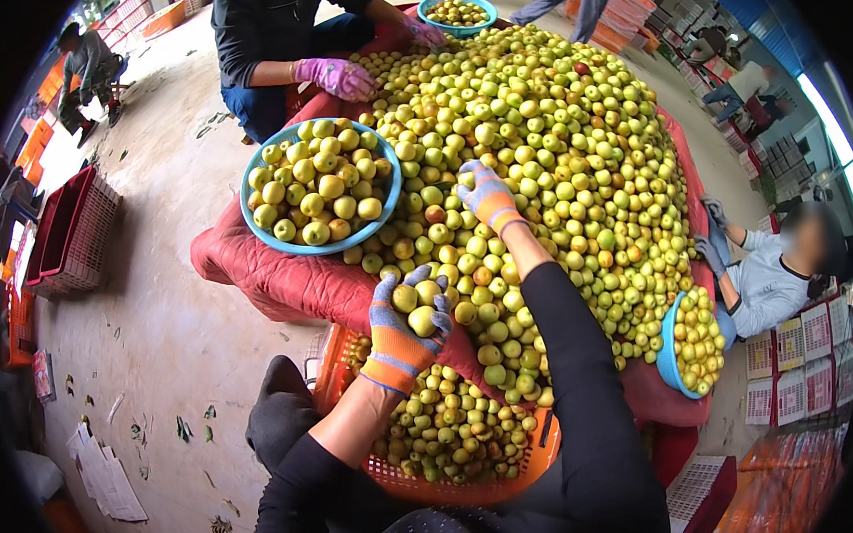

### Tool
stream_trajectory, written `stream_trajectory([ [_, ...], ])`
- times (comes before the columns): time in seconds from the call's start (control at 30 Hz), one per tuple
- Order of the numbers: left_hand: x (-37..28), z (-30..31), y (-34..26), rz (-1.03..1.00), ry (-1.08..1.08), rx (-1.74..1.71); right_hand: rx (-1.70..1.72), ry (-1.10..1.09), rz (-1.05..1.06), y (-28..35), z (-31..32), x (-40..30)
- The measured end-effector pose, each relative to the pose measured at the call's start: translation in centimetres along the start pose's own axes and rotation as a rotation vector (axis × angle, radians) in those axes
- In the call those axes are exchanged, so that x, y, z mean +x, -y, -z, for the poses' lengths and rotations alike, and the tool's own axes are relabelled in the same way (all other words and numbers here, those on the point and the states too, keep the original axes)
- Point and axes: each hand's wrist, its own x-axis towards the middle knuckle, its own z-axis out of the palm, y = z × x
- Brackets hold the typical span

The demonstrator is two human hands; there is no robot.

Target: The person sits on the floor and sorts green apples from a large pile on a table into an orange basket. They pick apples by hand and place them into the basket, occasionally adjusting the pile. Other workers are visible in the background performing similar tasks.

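Observation:
My left hand (407,331), in an orange and grey knit glove, cups several yellow-green jujubes (424,320) above the front edge of the heap. Farther out, my gloved right hand (489,194) reaches onto the large heap of jujubes (549,135), its fingertips around one pale fruit (466,179). To the left of that hand, a blue plastic basket (247,217) full of larger jujubes rests on the red quilted cloth (288,277). Below my left hand, an orange plastic crate (458,491) holds more jujubes near my lap.
Across the heap crouches a person in pink gloves (335,78). Another person in grey gloves (709,254) sits at the right, near a blue basket (669,352) of fruit. Further back stands a third blue basket (457,29). Red and white crates (74,233) sit on the concrete floor (159,252).

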Motion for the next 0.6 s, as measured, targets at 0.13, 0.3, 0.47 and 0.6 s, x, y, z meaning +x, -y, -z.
stream_trajectory([
  [0.13,-0.3,0.7,-0.5,-0.008,0.015,0.031,0.36,-0.357,0.144,-0.9,5.1,-9.9],
  [0.3,-1.1,0.6,-0.3,-0.041,-0.013,0.074,0.099,-0.374,-0.213,-7.2,15.9,-30.1],
  [0.47,-1.8,0.9,0.6,-0.02,-0.041,0.082,-0.528,-0.424,-0.79,-19.6,23.2,-52.5],
  [0.6,-1.8,0.7,0.4,-0.039,-0.062,0.087,-0.394,-0.556,-0.588,-17.8,23.6,-48.0],
])
